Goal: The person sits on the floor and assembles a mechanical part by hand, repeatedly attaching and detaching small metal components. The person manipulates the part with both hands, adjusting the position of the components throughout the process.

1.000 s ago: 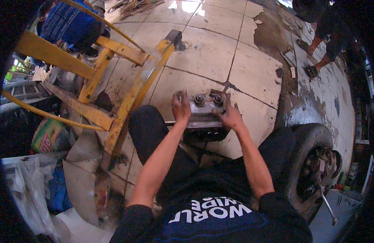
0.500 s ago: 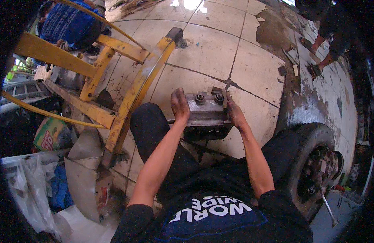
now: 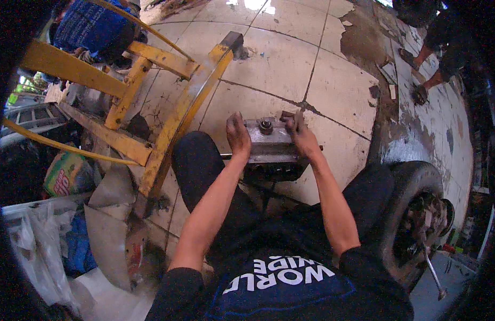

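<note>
In front of me, low between my knees, is a grey metal housing (image 3: 271, 142), a blocky machine part with a dark, ribbed underside. A round dark fitting (image 3: 265, 126) with a bolt-like centre stands on its top. My left hand (image 3: 239, 138) is closed against the housing's left end, fingers pointing away from me. My right hand (image 3: 305, 140) is on the top near the right end, its fingers bent together where a second round fitting was visible; they hide that fitting now. A thin rod sticks out at the left beside my knee.
A yellow metal frame (image 3: 172, 123) stands on the tiled floor (image 3: 274, 59) at left. At right lies a tyre (image 3: 416, 176) with a hub and a long-handled tool (image 3: 435, 275). Another person's feet (image 3: 421, 93) are at far right; someone in blue (image 3: 92, 29) is behind the frame.
My right hand has moved from the housing's right side up and left onto its top, covering the right fitting. My left hand stays at the left end.
</note>
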Available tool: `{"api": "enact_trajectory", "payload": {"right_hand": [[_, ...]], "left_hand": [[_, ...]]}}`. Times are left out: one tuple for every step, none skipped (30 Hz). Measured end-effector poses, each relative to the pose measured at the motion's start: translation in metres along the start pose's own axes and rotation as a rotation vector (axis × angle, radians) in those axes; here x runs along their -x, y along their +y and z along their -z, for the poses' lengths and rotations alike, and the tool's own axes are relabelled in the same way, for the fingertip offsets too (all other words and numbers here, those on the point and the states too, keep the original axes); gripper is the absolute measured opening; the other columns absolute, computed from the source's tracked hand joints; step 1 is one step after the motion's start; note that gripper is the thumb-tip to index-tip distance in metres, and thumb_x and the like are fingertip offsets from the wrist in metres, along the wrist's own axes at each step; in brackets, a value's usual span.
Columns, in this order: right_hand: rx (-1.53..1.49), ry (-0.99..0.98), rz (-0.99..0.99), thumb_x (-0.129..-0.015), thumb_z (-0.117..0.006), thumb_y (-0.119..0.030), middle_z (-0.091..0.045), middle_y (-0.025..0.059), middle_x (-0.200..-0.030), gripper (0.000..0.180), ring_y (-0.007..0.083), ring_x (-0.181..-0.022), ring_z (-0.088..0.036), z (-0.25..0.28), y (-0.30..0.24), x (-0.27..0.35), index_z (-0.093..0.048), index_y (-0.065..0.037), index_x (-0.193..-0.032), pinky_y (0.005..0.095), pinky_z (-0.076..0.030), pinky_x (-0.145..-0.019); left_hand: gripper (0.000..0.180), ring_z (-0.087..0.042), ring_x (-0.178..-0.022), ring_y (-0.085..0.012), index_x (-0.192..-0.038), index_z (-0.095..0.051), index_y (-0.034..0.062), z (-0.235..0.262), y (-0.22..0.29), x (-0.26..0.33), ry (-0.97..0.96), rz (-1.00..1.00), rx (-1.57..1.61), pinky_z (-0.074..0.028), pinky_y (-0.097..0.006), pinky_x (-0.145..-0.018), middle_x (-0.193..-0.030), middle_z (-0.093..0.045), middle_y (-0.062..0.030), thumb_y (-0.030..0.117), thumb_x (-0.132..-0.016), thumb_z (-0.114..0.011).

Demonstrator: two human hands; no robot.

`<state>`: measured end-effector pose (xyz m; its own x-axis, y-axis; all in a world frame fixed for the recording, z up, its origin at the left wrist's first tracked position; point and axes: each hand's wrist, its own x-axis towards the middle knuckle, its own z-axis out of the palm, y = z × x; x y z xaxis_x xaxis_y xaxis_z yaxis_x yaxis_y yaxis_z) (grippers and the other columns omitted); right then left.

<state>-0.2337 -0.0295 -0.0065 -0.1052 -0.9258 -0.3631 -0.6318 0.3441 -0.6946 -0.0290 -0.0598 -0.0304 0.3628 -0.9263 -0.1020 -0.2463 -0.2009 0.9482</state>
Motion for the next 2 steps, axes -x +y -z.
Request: {"api": "enact_trajectory", "payload": {"right_hand": [[-0.07,-0.004,0.035,-0.09,-0.04,-0.068,-0.038,0.024,-0.147,0.092,0.0404,-0.135,-0.037,-0.005,0.001,0.008,-0.015,-0.004,-0.152,0.0381,-0.032,-0.111],[-0.14,-0.002,0.064,-0.09,-0.041,-0.068,-0.037,0.0231,-0.147,0.093,0.0424,-0.134,-0.037,-0.004,0.0,0.022,-0.013,-0.005,-0.152,0.0369,-0.031,-0.111]], "left_hand": [[0.059,-0.056,-0.107,-0.0349,-0.114,-0.058,-0.003,0.003,0.003,-0.001,0.011,0.04,0.029,-0.039,-0.042,-0.094,-0.11,-0.059,-0.0229,0.051,-0.098,-0.038],[0.061,-0.055,-0.107,-0.0358,-0.115,-0.057,-0.003,0.005,0.012,0.005,0.013,0.08,0.059,-0.038,-0.043,-0.096,-0.112,-0.059,-0.0235,0.052,-0.098,-0.038]]}}
